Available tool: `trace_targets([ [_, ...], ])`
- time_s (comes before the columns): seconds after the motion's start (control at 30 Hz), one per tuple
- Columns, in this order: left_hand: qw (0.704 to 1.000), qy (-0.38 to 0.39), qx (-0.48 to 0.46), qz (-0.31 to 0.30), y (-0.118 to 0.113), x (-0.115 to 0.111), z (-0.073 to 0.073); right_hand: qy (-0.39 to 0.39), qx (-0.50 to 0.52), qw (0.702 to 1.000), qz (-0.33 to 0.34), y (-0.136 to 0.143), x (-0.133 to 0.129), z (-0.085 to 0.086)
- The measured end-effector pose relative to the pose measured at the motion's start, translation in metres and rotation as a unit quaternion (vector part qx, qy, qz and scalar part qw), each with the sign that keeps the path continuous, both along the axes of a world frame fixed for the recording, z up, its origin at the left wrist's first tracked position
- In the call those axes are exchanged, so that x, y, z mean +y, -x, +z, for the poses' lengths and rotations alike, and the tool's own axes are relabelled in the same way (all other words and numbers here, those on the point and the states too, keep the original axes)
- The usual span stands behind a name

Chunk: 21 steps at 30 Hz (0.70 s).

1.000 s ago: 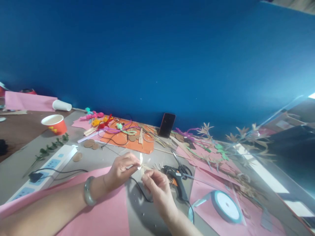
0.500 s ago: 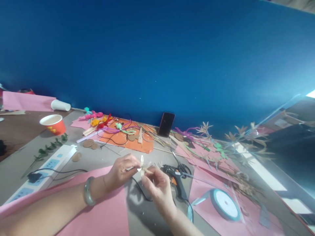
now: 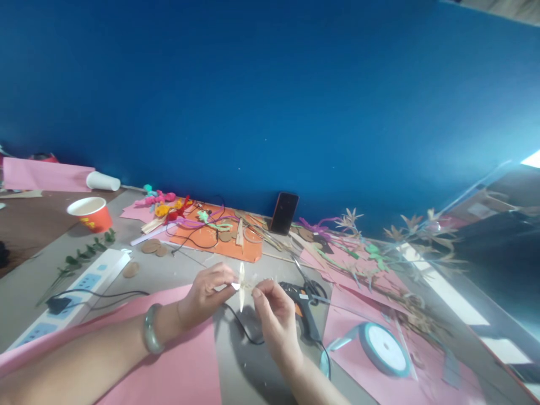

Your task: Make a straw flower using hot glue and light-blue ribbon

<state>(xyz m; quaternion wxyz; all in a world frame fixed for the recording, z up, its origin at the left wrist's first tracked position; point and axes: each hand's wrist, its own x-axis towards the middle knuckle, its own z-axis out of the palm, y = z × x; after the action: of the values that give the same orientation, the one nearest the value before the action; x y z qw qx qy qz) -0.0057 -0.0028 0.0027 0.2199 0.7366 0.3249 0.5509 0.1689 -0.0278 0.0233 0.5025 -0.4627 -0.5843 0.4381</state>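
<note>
- A smooth, deep blue wall (image 3: 253,112) backs a matt grey counter (image 3: 164,274) strewn with craft materials.
- At the left stands a red and white paper cup (image 3: 96,218), round-rimmed and slightly flared; near it lie a sprig (image 3: 86,253) of small green leaves and a glossy white power strip (image 3: 90,281) with a black plug in it.
- Next come flat, round tan discs (image 3: 130,270), then a large, plain pink sheet (image 3: 185,360) beneath the left forearm, which wears a polished, grey-green bangle (image 3: 152,329).
- The left hand (image 3: 213,289) pinches a pale piece (image 3: 242,293) between thumb and forefinger, above the counter at the centre. Narrow, straw-coloured blades point up and down from its middle, with a whiter bit by the fingertips. It looks thin and brittle, so a light pinch close to the middle should suit it best, leaving the blades uncrushed.
- The right hand (image 3: 276,315) is just beside it, thumb and forefinger curled close together; whether they grip a fine strand, I cannot tell. Steadying this wrist and working in small touches would probably keep the blades evenly spread.
- Just right of it lies a black glue gun (image 3: 310,323); its nozzle may be hot, so the knuckles are better kept clear.
- Farther right, a flat, round ribbon spool (image 3: 385,349) trails satiny turquoise ribbon on pink paper.
</note>
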Motion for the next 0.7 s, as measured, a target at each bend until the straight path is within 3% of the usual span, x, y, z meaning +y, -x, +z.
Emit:
trace_targets([
  [0.37, 0.996, 0.014, 0.083, -0.021, 0.0005, -0.0036, -0.0022, -0.011, -0.003, 1.000, 0.001, -0.0023, 0.0028, 0.0021],
  [0.7, 0.997, 0.010, 0.034, -0.072, -0.0009, -0.0064, 0.0073, 0.058, 0.073, 0.995, 0.025, -0.0032, 0.0051, 0.0088],
])
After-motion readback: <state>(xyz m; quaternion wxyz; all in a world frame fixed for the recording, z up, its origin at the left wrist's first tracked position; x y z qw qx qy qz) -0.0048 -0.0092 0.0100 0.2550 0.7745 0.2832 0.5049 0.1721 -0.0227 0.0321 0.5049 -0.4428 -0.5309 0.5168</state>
